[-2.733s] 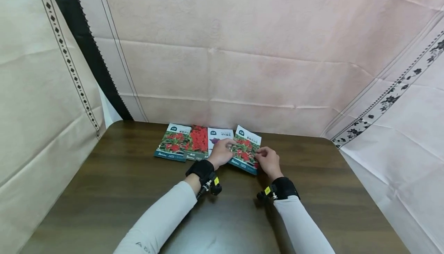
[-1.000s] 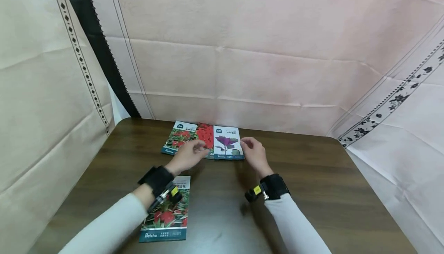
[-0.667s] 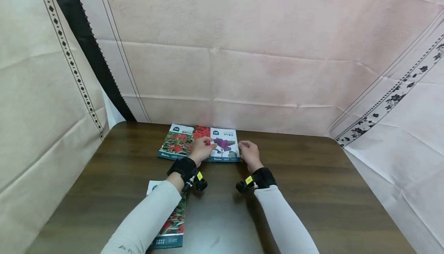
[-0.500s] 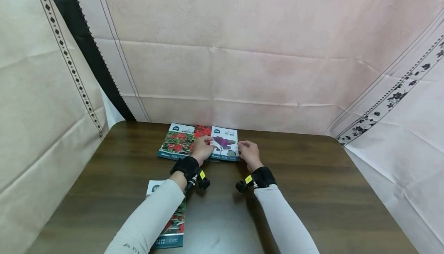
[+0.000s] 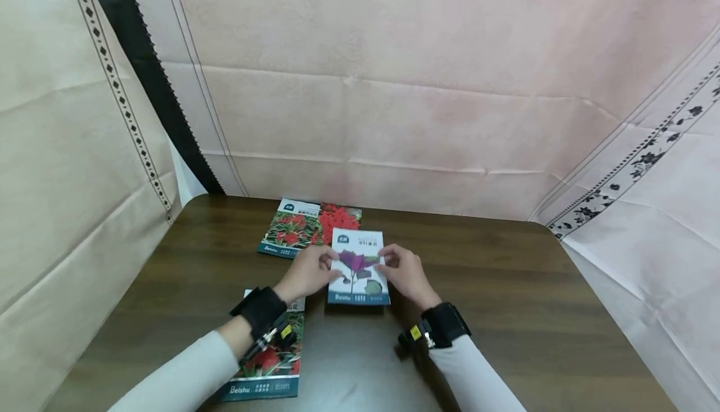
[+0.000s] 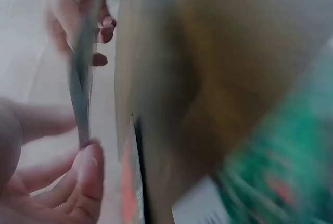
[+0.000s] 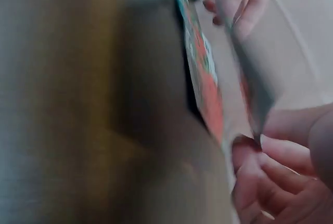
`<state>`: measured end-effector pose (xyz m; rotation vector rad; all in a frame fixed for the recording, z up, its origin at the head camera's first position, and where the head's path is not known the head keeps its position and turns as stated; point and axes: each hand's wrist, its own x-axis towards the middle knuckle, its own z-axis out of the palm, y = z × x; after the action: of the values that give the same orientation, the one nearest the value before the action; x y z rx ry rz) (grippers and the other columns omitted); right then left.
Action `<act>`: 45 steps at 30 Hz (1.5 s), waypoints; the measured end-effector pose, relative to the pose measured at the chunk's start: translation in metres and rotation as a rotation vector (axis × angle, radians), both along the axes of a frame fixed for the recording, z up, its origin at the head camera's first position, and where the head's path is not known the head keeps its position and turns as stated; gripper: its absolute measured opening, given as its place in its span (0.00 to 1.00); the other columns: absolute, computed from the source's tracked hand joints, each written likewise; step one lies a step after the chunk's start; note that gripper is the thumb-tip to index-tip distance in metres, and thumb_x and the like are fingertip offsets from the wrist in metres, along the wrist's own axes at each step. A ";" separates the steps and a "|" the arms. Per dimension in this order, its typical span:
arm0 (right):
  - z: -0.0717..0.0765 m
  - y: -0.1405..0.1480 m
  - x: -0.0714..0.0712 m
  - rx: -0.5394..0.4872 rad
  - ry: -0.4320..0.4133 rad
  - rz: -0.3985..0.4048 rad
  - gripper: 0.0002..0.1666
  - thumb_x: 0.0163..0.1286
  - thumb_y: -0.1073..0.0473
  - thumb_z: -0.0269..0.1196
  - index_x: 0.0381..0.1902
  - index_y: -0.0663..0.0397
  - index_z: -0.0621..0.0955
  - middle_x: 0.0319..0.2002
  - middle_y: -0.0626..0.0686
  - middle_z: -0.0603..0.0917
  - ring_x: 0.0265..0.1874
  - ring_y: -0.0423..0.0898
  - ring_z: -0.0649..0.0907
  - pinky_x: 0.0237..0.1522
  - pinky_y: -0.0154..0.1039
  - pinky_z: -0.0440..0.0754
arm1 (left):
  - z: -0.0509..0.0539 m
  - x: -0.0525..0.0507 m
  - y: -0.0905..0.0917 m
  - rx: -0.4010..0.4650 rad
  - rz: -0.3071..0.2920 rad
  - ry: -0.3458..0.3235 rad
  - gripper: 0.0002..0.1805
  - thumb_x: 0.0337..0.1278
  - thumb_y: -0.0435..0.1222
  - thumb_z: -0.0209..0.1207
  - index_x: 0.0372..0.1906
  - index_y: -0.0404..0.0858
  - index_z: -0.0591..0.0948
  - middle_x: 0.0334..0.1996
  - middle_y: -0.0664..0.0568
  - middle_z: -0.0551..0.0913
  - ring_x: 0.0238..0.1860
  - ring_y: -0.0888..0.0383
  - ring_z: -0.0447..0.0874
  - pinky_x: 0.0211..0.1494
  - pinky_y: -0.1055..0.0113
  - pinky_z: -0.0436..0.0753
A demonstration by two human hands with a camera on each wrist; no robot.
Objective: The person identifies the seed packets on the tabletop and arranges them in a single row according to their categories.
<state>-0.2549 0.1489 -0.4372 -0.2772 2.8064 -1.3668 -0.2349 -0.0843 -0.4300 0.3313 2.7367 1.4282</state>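
Both hands pinch a white packet with a purple flower [image 5: 355,279] by its side edges in the head view, the left hand [image 5: 309,272] at its left edge and the right hand [image 5: 409,276] at its right. Seen edge-on in the left wrist view, the packet [image 6: 82,83] is between the left hand's thumb and fingers [image 6: 89,169] and clear of the table. The right wrist view also has the packet [image 7: 254,86] edge-on, pinched by the right hand [image 7: 281,177].
At the table's back edge lie a green packet with red flowers [image 5: 290,229] and a red-flower packet [image 5: 339,218], side by side. Another red-flower packet [image 5: 264,389] lies nearer, partly under the left forearm. Cloth [image 5: 360,124] hangs behind the table [image 5: 506,312].
The purple-flower packet has come off the back row, toward the person and up from the table, with both hands on it. Earlier, a red-flower packet moved from the row's right end to the near left.
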 end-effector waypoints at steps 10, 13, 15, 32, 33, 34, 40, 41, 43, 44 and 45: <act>0.006 -0.017 0.074 0.175 0.022 0.306 0.13 0.62 0.55 0.68 0.44 0.51 0.81 0.26 0.43 0.80 0.23 0.36 0.75 0.26 0.30 0.73 | 0.009 0.088 -0.039 -0.212 -0.148 0.012 0.17 0.52 0.41 0.68 0.47 0.40 0.84 0.21 0.58 0.72 0.21 0.66 0.66 0.28 0.72 0.67; 0.004 -0.023 0.085 0.224 0.019 0.340 0.14 0.62 0.53 0.69 0.44 0.50 0.81 0.24 0.41 0.79 0.21 0.35 0.73 0.24 0.29 0.72 | 0.009 0.103 -0.045 -0.255 -0.152 0.006 0.17 0.53 0.42 0.68 0.47 0.40 0.85 0.20 0.59 0.72 0.21 0.66 0.66 0.27 0.71 0.65; 0.001 -0.027 0.090 0.243 0.017 0.345 0.14 0.62 0.53 0.69 0.43 0.50 0.81 0.23 0.41 0.78 0.20 0.34 0.72 0.23 0.29 0.71 | 0.007 0.109 -0.047 -0.273 -0.153 0.000 0.19 0.52 0.43 0.68 0.48 0.40 0.85 0.20 0.59 0.72 0.21 0.65 0.66 0.26 0.71 0.64; 0.002 -0.031 0.076 0.219 0.071 0.319 0.14 0.65 0.54 0.65 0.45 0.54 0.83 0.21 0.42 0.76 0.18 0.35 0.72 0.21 0.29 0.71 | -0.003 0.093 -0.047 -0.270 -0.148 0.027 0.14 0.58 0.46 0.64 0.44 0.43 0.86 0.13 0.61 0.67 0.15 0.66 0.61 0.21 0.72 0.58; 0.006 -0.031 0.070 0.189 0.092 0.297 0.14 0.66 0.54 0.65 0.46 0.54 0.82 0.23 0.42 0.79 0.20 0.35 0.74 0.23 0.30 0.73 | 0.001 0.085 -0.047 -0.263 -0.124 0.038 0.13 0.59 0.46 0.63 0.44 0.43 0.86 0.14 0.61 0.68 0.15 0.66 0.62 0.21 0.72 0.60; 0.011 -0.031 0.064 0.158 0.109 0.270 0.13 0.66 0.55 0.64 0.46 0.55 0.82 0.26 0.43 0.81 0.23 0.36 0.76 0.25 0.31 0.75 | 0.005 0.077 -0.046 -0.247 -0.103 0.052 0.12 0.59 0.45 0.63 0.43 0.43 0.86 0.16 0.60 0.70 0.16 0.66 0.64 0.22 0.72 0.62; 0.035 -0.036 0.020 0.019 0.143 0.106 0.13 0.69 0.55 0.62 0.48 0.53 0.81 0.43 0.50 0.85 0.43 0.45 0.82 0.45 0.41 0.81 | 0.023 0.021 -0.043 -0.172 -0.016 0.149 0.14 0.62 0.43 0.61 0.47 0.39 0.83 0.35 0.50 0.81 0.35 0.55 0.77 0.40 0.63 0.76; 0.038 -0.037 0.012 0.004 0.144 0.085 0.14 0.69 0.55 0.62 0.49 0.54 0.81 0.46 0.52 0.84 0.46 0.47 0.82 0.48 0.44 0.80 | 0.026 0.013 -0.042 -0.167 -0.006 0.152 0.16 0.63 0.43 0.60 0.49 0.38 0.82 0.40 0.47 0.81 0.40 0.52 0.78 0.44 0.59 0.76; 0.042 -0.039 -0.001 -0.026 0.139 0.043 0.16 0.70 0.54 0.61 0.52 0.55 0.80 0.50 0.54 0.83 0.52 0.51 0.81 0.54 0.48 0.79 | 0.029 -0.003 -0.039 -0.156 0.020 0.147 0.19 0.64 0.45 0.59 0.53 0.37 0.80 0.50 0.43 0.80 0.50 0.46 0.77 0.53 0.52 0.75; 0.043 -0.040 -0.007 -0.046 0.130 0.021 0.17 0.70 0.54 0.61 0.52 0.55 0.79 0.53 0.55 0.82 0.55 0.52 0.80 0.56 0.49 0.78 | 0.030 -0.010 -0.037 -0.147 0.034 0.135 0.20 0.65 0.45 0.58 0.55 0.37 0.79 0.55 0.41 0.77 0.55 0.43 0.75 0.56 0.49 0.74; 0.044 -0.041 -0.013 -0.070 0.111 0.000 0.17 0.70 0.53 0.60 0.53 0.53 0.79 0.55 0.55 0.80 0.57 0.52 0.78 0.57 0.51 0.77 | 0.031 -0.017 -0.036 -0.131 0.045 0.119 0.21 0.65 0.46 0.58 0.57 0.37 0.78 0.58 0.40 0.75 0.59 0.42 0.73 0.59 0.47 0.73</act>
<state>-0.2676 0.1079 -0.3928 -0.3643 2.8491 -1.4975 -0.2523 -0.1204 -0.3991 0.3621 2.9328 1.2688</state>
